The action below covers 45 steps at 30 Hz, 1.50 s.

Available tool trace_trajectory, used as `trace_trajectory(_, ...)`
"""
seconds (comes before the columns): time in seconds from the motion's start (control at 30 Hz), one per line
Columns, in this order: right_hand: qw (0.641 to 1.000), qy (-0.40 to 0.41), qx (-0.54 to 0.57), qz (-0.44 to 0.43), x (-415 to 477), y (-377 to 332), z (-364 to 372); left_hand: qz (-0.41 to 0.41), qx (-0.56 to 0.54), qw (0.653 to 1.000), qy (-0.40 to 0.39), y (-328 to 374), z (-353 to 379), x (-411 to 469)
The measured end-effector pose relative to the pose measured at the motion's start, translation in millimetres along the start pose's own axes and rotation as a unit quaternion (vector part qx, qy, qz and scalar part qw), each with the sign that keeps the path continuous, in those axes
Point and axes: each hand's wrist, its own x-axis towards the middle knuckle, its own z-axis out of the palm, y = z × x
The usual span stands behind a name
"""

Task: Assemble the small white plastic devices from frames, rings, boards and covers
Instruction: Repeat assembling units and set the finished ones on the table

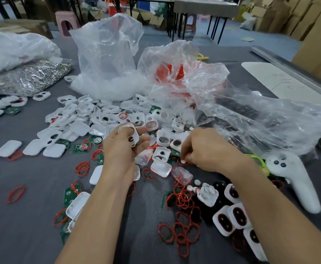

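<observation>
- While my left hand (125, 149) is gripping one white frame (136, 137) above the heap, fingers curled round it, I am judging this unit barely begun: I am seeing no ring or board in it.
- My right hand (207, 151) is hanging low at the pile just beside it, fingertips pinching what looks like a small white button (183, 161); I am not managing to tell which part it is.
- Near my right forearm, ring-fitted units (232, 218) are lying face up, each showing a red ring round a dark opening, so I am counting those as at least partly built.
- Far more is waiting: loose red rings (183, 200) are lying scattered in front of me, green boards (79, 148) are poking out between parts, white covers (9, 148) are sitting at left, and bare frames are lying heaped beyond my hands.
- I am reckoning the job is somewhere in its early-to-middle stretch.
- Everything is resting on a grey cloth-covered table (31, 216); crumpled clear plastic bags (106, 54) are standing behind the heap, a silvery bag (31, 77) of metal pieces is lying far left, and a white handheld controller (293, 180) is lying at right.
- Beyond the table, a pink stool (67, 23), folding tables (203, 8) and stacked cardboard boxes (298, 20) are filling a storeroom-like space.
</observation>
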Motion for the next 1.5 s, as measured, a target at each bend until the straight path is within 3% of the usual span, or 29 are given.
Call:
trace_trajectory(0.23,0.996,0.081,-0.014,0.037,-4.7,3.6,24.5,-0.006,0.003,0.999,-0.031,-2.8,1.3,-1.8)
trace_trajectory(0.33,0.993,0.075,0.065,0.069,-3.0,6.5,26.8,0.0,0.023,0.999,-0.027,-4.1,0.6,-1.4)
trace_trajectory(0.47,0.996,0.057,0.024,0.061,-1.6,5.6,23.7,0.005,0.032,0.999,-0.02,-4.0,-1.2,0.4)
trace_trajectory(0.77,0.992,0.097,-0.005,0.077,3.0,-2.7,28.7,0.006,0.056,0.998,-0.033,-7.7,1.4,-1.0)
trace_trajectory(1.2,0.993,0.091,0.073,0.029,-2.4,9.6,31.8,0.009,0.068,0.997,-0.039,-8.9,0.7,0.0)
trace_trajectory(1.3,0.964,0.144,0.22,0.028,-4.8,9.7,26.3,0.009,0.073,0.996,-0.059,-10.2,-0.5,1.2)
trace_trajectory(1.43,0.88,0.167,0.444,0.015,-2.3,-6.2,23.8,-0.006,0.069,0.995,-0.077,-13.6,-0.1,3.8)
trace_trajectory(1.5,0.856,0.17,0.488,-0.001,1.0,-20.0,26.9,-0.027,0.051,0.995,-0.087,-15.0,0.5,4.5)
